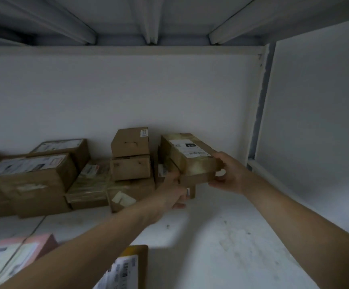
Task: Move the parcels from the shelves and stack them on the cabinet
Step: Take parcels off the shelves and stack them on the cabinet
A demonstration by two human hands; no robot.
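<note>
White shelf [221, 236] carries stacked cardboard parcels [131, 155] just left of the left hand, pushed against the back wall. The taped, labelled parcel [188, 155] sits between both hands. Left hand [173, 190] grips its lower left corner and right hand [230, 174] clamps the right end, thumb on top, probably to lift it level.

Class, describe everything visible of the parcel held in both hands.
The parcel is a long brown cardboard box under glossy tape, a white label on top. It is at the right end of the row on the shelf. The right hand grips its near right corner; the left hand grips its lower left edge.
</note>
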